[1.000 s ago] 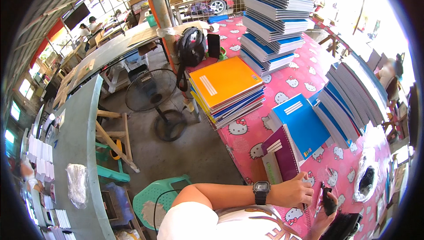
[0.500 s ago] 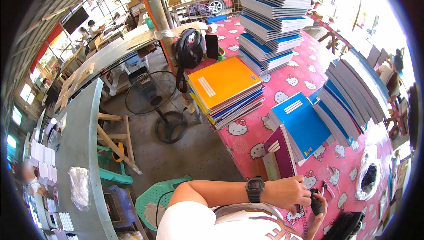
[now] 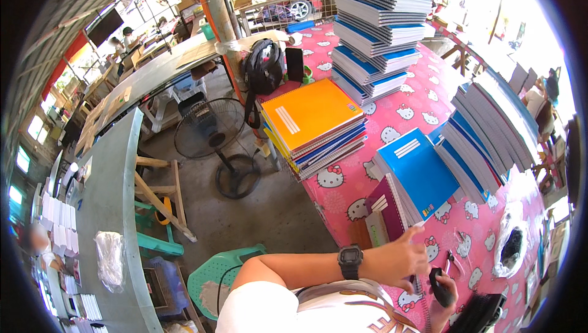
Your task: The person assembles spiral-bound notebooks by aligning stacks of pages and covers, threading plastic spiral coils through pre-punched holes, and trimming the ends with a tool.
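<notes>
Beside the maroon spiral notebook [image 3: 387,205], the left hand [image 3: 401,258] is now lifting with fingers spread while the right hand [image 3: 446,285] is gripping a small black tool [image 3: 438,285].

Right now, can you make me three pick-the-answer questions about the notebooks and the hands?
1. Where is the orange notebook?
A. top of a pile
B. on the floor
C. in a bag

2. What colour is the tablecloth?
A. green
B. pink
C. white

3. What is the right hand doing?
A. lying flat and empty
B. holding a small black thing
C. waving in the air

Answers: 1 A, it lies on top of a pile beside the fan. 2 B, it is pink with white cats. 3 B, its fingers wrap the black thing; the left hand with the watch reaches to the purple notebook.
</notes>
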Demonstrator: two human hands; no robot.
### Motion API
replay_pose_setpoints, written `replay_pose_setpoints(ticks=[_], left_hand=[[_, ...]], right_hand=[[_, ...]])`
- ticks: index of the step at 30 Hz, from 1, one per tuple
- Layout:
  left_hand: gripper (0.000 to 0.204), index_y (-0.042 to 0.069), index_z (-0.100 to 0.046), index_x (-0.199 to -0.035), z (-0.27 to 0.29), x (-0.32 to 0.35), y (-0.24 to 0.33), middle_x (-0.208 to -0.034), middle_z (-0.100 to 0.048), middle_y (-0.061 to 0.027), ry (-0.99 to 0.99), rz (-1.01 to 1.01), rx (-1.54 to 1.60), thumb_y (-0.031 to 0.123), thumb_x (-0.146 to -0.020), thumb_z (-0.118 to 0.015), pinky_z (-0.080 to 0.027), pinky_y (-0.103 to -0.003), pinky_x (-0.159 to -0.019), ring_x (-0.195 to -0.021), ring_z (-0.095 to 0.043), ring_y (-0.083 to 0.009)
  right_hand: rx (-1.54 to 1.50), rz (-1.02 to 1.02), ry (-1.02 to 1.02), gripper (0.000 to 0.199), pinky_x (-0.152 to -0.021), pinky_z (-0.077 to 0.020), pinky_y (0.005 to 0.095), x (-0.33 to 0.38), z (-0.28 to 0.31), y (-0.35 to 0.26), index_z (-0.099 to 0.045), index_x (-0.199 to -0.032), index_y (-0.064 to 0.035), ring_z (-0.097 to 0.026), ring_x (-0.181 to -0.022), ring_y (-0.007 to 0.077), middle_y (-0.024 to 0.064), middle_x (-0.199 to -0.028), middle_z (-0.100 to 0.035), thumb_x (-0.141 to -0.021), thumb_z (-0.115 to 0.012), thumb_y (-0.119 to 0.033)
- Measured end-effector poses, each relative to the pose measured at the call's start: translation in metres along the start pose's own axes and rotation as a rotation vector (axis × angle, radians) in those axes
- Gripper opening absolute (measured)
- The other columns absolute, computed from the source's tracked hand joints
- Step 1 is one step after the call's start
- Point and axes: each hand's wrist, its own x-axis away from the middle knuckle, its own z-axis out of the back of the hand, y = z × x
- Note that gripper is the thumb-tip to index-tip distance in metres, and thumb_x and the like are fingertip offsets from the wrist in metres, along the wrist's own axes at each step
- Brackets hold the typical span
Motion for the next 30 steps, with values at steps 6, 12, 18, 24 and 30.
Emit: replay_pose_setpoints(ticks=[6,12,18,24,30], left_hand=[[0.022,0.012,-0.059,-0.079,0.002,0.008,-0.003,-0.078,-0.055,0.0003,0.057,0.133,-0.007,0.023,-0.066,-0.073,-0.023,-0.052,-0.100,-0.087,-0.053,-0.0169],[0.030,0.014,-0.059,-0.080,0.007,0.006,-0.006,-0.079,-0.055,0.0011,0.097,0.176,-0.070,0.030,-0.062,-0.077,-0.022,-0.052,-0.101,-0.088,-0.053,-0.0159],[0.033,0.013,-0.060,-0.080,0.015,0.005,-0.011,-0.080,-0.056,0.0017,0.084,0.213,-0.139,0.033,-0.061,-0.077,-0.016,-0.055,-0.105,-0.089,-0.052,-0.0150],[0.035,0.013,-0.063,-0.084,0.024,0.006,-0.019,-0.081,-0.055,0.0014,0.074,0.250,-0.128,0.033,-0.060,-0.078,-0.009,-0.058,-0.108,-0.091,-0.053,-0.0157],[0.039,0.013,-0.064,-0.085,0.034,0.009,-0.031,-0.082,-0.053,0.0009,0.123,0.296,-0.200,0.035,-0.056,-0.079,-0.002,-0.060,-0.110,-0.094,-0.052,-0.0153]], right_hand=[[0.503,-0.018,-0.040,0.068,-0.086,-0.0406,0.0306,-0.017,-0.011,-0.001,-0.059,-0.097,0.0043,-0.054,-0.098,0.0196,0.0119,-0.105,-0.057,-0.071,-0.057,-0.059],[0.558,-0.028,-0.075,0.075,-0.077,-0.0440,0.0318,-0.032,-0.013,-0.009,-0.062,-0.094,0.0044,-0.056,-0.090,0.0215,0.0132,-0.109,-0.057,-0.062,-0.064,-0.064],[0.454,-0.019,-0.137,0.077,-0.084,-0.0432,0.0332,-0.039,-0.017,-0.014,-0.063,-0.095,0.0045,-0.056,-0.098,0.0235,0.0160,-0.104,-0.058,-0.065,-0.062,-0.067],[0.365,-0.040,-0.196,0.087,-0.083,-0.0442,0.0363,-0.052,-0.022,-0.016,-0.063,-0.096,0.0046,-0.057,-0.098,0.0242,0.0159,-0.104,-0.059,-0.062,-0.060,-0.076],[0.404,0.083,-0.277,0.078,-0.085,-0.0430,0.0357,-0.058,-0.023,-0.018,-0.064,-0.098,0.0027,-0.057,-0.101,0.0263,0.0176,-0.109,-0.058,-0.058,-0.066,-0.064]])
